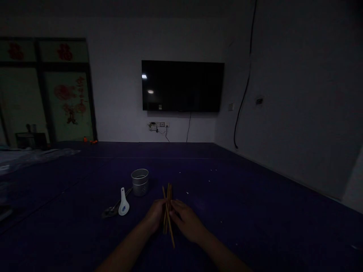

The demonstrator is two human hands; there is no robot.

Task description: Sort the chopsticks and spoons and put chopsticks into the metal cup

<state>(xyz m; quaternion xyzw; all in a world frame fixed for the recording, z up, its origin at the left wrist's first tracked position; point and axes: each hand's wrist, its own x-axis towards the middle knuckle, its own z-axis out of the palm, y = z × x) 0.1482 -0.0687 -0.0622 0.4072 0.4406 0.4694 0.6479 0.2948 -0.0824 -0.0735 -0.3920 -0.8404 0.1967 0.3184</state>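
Several thin wooden chopsticks (169,215) are gathered in a loose bundle between my two hands, some of them crossing at an angle. My left hand (156,214) is closed round the bundle's left side. From the right, my right hand (185,219) presses its fingers and thumb against the sticks. A silver metal cup (140,183) stands upright beyond my left hand. Left of that hand lies a white spoon (124,207) with a blue mark in its bowl. Beside it, darker metal spoons (110,211) lie with their handles pointing at the cup.
The dark blue surface (255,211) carries several small white scraps right of the cup. Crumpled clear plastic (42,155) lies at the far left. A television (183,87) hangs on the back wall, and a black cable hangs at the right.
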